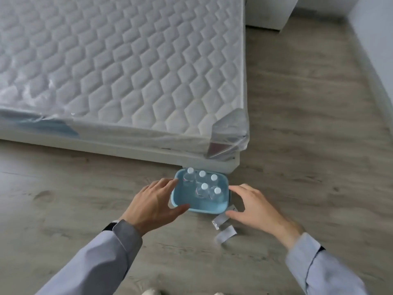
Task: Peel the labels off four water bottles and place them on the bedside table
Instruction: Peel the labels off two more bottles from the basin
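Observation:
A light blue plastic basket (180,204) stands on the wooden floor at the corner of the bed. Several clear water bottles (203,187) with white caps stand upright inside it. My left hand (153,204) is at the basket's left side, fingers spread, thumb by the front rim. My right hand (253,206) is at its right side, fingers spread near the right rim. Whether either hand touches the basket is not clear. Peeled white labels (225,232) lie on the floor just right of the basket, under my right hand.
A quilted mattress (127,71) wrapped in clear plastic fills the upper left, on a white bed base. A white piece of furniture (270,13) stands at the far right of the bed's head end. Wooden floor (308,103) runs along the bed's right side to a white wall.

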Motion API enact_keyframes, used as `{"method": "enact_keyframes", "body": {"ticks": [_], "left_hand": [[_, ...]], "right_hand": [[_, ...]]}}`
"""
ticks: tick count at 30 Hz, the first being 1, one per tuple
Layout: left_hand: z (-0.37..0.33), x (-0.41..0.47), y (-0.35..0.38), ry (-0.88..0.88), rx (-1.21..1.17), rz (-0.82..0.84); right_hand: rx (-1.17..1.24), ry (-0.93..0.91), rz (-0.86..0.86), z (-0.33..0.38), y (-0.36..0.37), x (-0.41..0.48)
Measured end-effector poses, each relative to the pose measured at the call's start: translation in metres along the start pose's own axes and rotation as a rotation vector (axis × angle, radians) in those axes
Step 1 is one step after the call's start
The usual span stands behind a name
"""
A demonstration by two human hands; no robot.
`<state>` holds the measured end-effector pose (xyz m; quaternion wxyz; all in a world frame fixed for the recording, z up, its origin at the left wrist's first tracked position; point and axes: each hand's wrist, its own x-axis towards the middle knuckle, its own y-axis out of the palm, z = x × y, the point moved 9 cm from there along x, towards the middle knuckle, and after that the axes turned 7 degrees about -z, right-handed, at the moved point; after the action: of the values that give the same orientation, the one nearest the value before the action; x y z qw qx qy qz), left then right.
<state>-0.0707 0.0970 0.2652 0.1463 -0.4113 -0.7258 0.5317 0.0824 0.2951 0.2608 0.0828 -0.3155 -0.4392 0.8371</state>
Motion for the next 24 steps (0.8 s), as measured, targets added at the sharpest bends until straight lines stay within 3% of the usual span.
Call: {"method": "enact_keyframes", "body": {"ticks": [7,12,24], "left_hand": [[0.063,0.062,0.186,0.080,0.048,-0.007],[0.095,0.100,0.281,0.118,0.034,-0.034],[0.107,0.141,0.354,0.127,0.037,-0.036]], "right_hand": [[-0.066,-0.091,-0.088,-0.066,0.143,0.115],[-0.078,-0.153,-0.209,-0.088,0.199,0.183],[-0.104,-0.251,-0.396,-0.103,0.233,0.234]]}}
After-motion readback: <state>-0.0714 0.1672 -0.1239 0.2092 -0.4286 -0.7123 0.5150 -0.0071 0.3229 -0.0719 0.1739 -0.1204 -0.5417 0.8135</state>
